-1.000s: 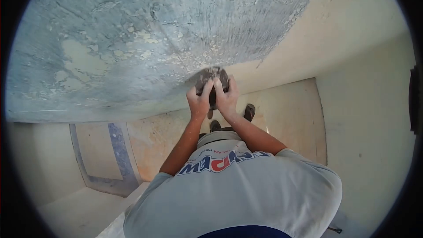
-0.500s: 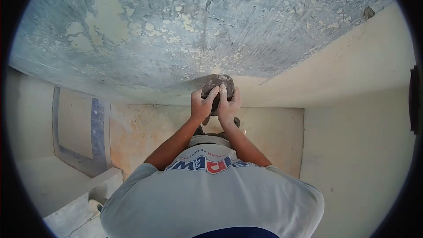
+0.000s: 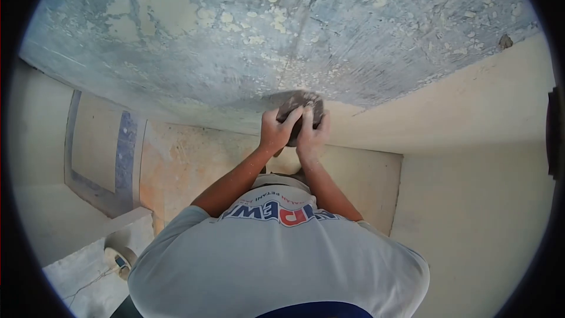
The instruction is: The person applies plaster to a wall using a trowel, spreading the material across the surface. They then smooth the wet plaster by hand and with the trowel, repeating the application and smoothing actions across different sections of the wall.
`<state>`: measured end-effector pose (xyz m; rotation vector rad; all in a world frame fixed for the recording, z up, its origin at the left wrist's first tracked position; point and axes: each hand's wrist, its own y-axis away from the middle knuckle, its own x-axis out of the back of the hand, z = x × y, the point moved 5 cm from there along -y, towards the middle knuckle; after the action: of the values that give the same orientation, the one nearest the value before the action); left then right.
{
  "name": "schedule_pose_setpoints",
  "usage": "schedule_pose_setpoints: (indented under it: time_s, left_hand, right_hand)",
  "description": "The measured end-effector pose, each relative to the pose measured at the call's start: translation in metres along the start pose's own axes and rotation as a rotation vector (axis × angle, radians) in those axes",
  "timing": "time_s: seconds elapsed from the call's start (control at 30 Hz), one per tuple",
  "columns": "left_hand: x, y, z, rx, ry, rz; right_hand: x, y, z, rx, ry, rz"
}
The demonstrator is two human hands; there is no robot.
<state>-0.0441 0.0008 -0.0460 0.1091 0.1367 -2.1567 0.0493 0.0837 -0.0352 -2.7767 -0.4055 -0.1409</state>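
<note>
Both hands grip one dark, dusty hand tool with a rounded plate, held against the wall. My left hand wraps its left side, thumb pressed on the top. On its right side is my right hand, with the thumb also on top, beside the other thumb. The dark tool touches the lower part of the blue-grey wall, which has cream patches and flaking bits. What lies under the plate is hidden.
A pale floor with orange stains lies below. A cream wall rises on the right. At the lower left, a round pale container stands on a light ledge. A blue-bordered panel is at the left.
The view has tilted and shifted a little. Both hands and the tool have moved slightly right and up in the picture, still gripping it against the wall.
</note>
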Motion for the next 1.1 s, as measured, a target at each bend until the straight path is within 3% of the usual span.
schedule_pose_setpoints:
  time_s: [0.03,0.07,0.17,0.4,0.53,0.57,0.67,0.77,0.87,0.93,1.0,1.03,1.1]
  left_hand:
    - [0.002,0.002,-0.014,-0.008,-0.01,0.019]
    - [0.003,0.006,-0.031,0.005,-0.011,0.007]
    - [-0.002,-0.002,0.007,-0.07,-0.01,0.021]
    - [0.0,0.003,-0.012,0.0,0.095,0.008]
    - [0.004,-0.005,-0.007,0.022,0.055,-0.017]
    - [0.002,-0.002,-0.015,0.019,0.056,-0.022]
    - [0.006,-0.002,-0.019,-0.072,0.025,0.047]
    - [0.008,-0.012,0.004,-0.01,-0.009,-0.025]
    - [0.013,-0.002,-0.028,-0.036,-0.012,0.011]
    - [0.011,0.0,-0.017,-0.034,-0.005,0.014]
    - [0.01,-0.008,0.004,-0.046,0.0,-0.003]
    - [0.008,-0.011,0.013,-0.054,-0.005,-0.025]
    - [0.012,-0.009,-0.006,-0.037,-0.023,-0.006]
  right_hand:
    - [0.0,0.004,0.009,0.08,0.08,0.016]
    - [0.0,0.009,0.029,-0.041,0.0,-0.044]
    - [0.002,-0.006,-0.001,-0.032,-0.028,-0.035]
    - [-0.001,0.006,0.016,-0.134,-0.116,-0.037]
    - [-0.006,0.0,0.005,-0.073,-0.097,-0.022]
    - [-0.006,0.006,0.023,0.029,0.026,-0.012]
    - [-0.007,0.006,0.021,-0.087,-0.082,-0.041]
    - [-0.006,-0.002,-0.009,-0.046,-0.035,-0.031]
    - [-0.012,0.007,0.013,0.033,-0.06,0.001]
    - [-0.012,0.01,0.014,-0.074,-0.096,-0.028]
    - [-0.007,-0.003,-0.011,0.003,-0.042,-0.006]
    - [-0.01,-0.006,-0.014,-0.099,-0.155,-0.018]
    - [-0.01,0.0,-0.005,0.03,-0.063,-0.012]
